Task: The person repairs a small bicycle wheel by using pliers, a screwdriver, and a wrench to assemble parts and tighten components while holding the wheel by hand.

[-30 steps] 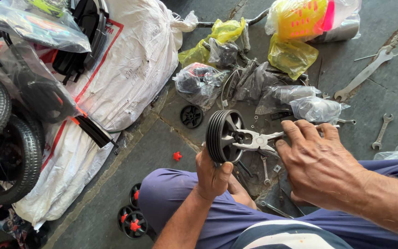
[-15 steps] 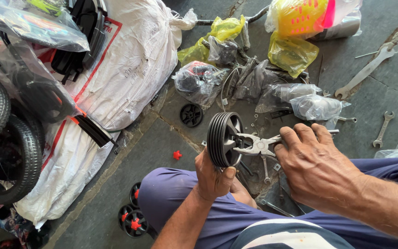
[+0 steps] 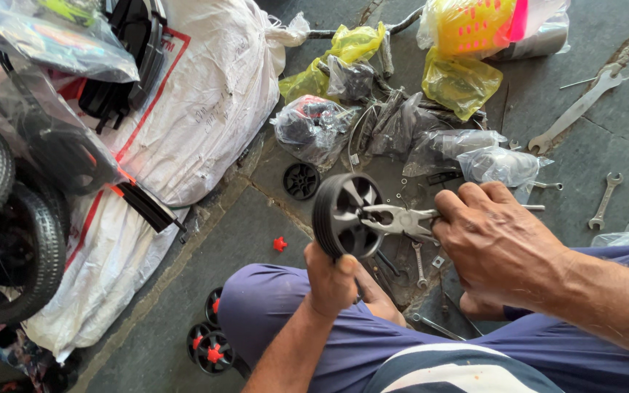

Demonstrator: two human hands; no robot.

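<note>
A large white woven sack lies on the concrete floor at the far left, bulging and tied at the top, with black plastic parts resting on it. Left of it stand black rubber tyres, partly under a clear plastic bag that wraps a dark curved frame. At the far right, a yellow plastic bag and another bag holding something yellow and pink sit beside several clear bags of dark small parts. Flat spanners lie on the floor to the right.

Near the middle, the left hand is clenched around the lower edge of a small black plastic wheel, holding it upright above the person's knee. The wheel has a ribbed tread and open spokes around a hub. The right hand grips the handles of metal pliers, whose tips meet the wheel's hub. A loose black wheel hub lies on the floor just beyond, and a small red cap lies to the left. Black wheels with red centres sit near the person's left leg.
</note>
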